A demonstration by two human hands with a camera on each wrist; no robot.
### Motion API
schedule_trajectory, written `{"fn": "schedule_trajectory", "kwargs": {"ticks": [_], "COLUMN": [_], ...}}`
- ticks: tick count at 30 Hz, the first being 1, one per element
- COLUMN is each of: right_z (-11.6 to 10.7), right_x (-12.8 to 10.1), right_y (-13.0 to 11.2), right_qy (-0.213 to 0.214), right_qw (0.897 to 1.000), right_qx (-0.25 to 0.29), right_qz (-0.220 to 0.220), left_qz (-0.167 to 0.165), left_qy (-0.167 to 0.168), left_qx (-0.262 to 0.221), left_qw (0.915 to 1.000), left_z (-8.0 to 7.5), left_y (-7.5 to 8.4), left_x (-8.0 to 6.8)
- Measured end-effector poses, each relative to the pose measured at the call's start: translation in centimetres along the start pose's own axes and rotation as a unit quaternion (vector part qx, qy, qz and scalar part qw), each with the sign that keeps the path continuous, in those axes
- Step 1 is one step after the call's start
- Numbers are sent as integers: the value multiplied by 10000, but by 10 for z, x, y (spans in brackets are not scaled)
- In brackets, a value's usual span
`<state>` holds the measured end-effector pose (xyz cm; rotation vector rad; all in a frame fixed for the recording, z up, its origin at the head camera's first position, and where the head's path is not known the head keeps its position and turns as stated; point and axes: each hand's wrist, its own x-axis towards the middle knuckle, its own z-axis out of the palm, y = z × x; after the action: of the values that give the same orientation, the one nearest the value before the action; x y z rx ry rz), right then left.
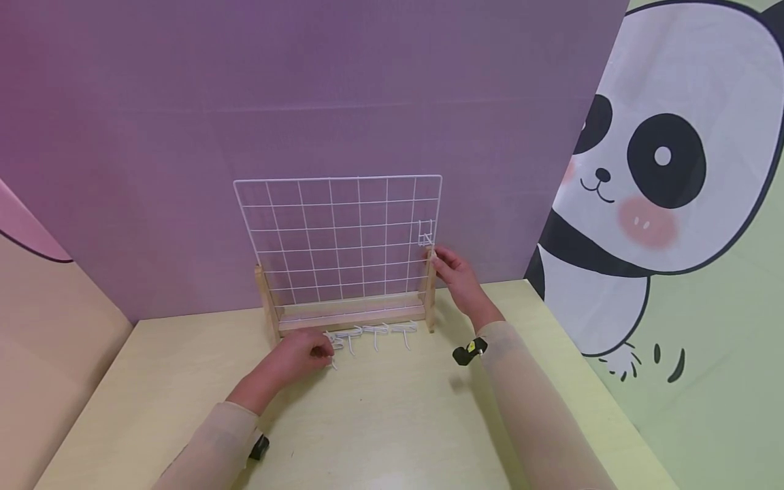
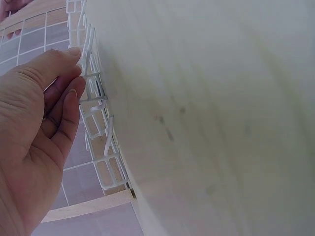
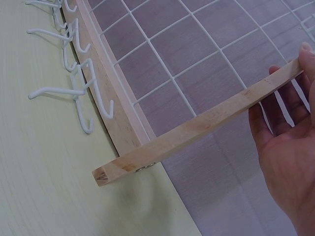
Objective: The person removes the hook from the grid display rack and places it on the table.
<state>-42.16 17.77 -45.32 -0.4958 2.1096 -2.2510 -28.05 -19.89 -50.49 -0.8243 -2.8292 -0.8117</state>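
Observation:
A white wire grid [image 1: 346, 228] stands upright in a wooden stand [image 1: 268, 299]. At its right side my right hand [image 1: 456, 272] grips the wooden upright [image 3: 216, 123], thumb on one face and fingers behind. My left hand [image 1: 300, 355] is low at the stand's left front, its thumb and fingertips pinching a white wire hook [image 2: 89, 54] at the end of a row. More white hooks [image 1: 376, 329] lie along the stand's base, prongs toward me. One hook [image 1: 425, 233] hangs on the grid near its right edge, just above my right hand.
The stand is on a pale wooden table [image 1: 392, 415], close to a purple backdrop [image 1: 343, 88] at the table's far edge. A panda picture [image 1: 674, 156] covers the wall at right. Each wrist wears a small black device [image 1: 469, 352].

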Motion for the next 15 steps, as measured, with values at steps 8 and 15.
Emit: {"fn": "schedule_trajectory", "kwargs": {"ticks": [8, 15], "right_z": [1, 1], "right_x": [-1, -2], "right_y": [-1, -2], "right_qy": [15, 28], "right_qw": [9999, 10000], "right_qx": [-110, -57], "right_qz": [11, 10], "left_qz": [-148, -92], "left_qy": [-45, 166], "left_qx": [-24, -34], "left_qw": [9999, 9998], "left_z": [-4, -11], "left_y": [5, 17], "left_x": [0, 14]}}
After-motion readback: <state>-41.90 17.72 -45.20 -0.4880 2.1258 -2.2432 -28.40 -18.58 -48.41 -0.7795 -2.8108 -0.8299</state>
